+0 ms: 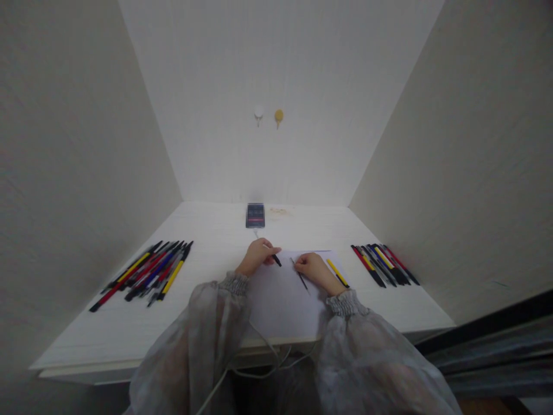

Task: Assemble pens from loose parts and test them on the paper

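My left hand [259,256] is closed over the white paper, with the fingers pinched on a short black pen part [277,261]. Most of that part is hidden by the fingers, so I cannot tell whether it is a cap or a barrel. My right hand [314,266] pinches a thin dark pen refill [303,280], which slants down over the paper [280,305]. The two hands are a little apart. Just right of my right wrist lies a yellow and black pen [337,273].
Several mixed pens [147,271] lie in a pile on the left of the white table [207,334]. On the right is another row of pens [384,265]. A phone [255,215] with a cable lies at the back. Walls enclose three sides; two hooks [279,116] hang behind.
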Tool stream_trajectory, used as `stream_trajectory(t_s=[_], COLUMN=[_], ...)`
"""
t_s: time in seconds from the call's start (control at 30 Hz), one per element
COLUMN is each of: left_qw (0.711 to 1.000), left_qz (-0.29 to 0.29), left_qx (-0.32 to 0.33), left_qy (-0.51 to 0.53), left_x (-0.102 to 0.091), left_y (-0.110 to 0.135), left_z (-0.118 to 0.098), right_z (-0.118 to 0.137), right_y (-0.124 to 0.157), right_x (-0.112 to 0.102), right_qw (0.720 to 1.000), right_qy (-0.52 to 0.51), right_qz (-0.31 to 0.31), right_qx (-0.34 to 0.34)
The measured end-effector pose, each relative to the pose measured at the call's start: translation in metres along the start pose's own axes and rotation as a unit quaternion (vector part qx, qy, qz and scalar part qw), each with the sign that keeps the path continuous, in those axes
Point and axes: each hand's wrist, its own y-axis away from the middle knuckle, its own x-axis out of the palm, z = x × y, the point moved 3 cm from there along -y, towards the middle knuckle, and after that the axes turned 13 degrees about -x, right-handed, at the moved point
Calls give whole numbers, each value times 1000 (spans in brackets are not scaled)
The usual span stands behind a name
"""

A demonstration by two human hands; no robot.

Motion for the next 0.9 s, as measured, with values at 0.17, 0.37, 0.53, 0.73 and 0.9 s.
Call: stream_trajectory(t_s=[0.17,0.37,0.53,0.73,0.9], left_qw=[977,956,959,959,981], left_qz=[62,38,44,-9,61], left_qx=[56,119,103,148,118], left_qy=[-197,-265,-261,-241,-141], left_x=[9,6,5,2,10], left_y=[12,11,8,9,16], left_z=[-2,-3,2,-5,-11], right_z=[-2,2,1,1,6], right_y=[1,2,3,1,1], right_x=[0,-1,0,1,4], right_qw=[1000,999,999,999,992], right_qy=[6,19,19,-4,-106], right_qz=[-29,-34,-33,-48,-64], right_qx=[2,1,-1,8,-29])
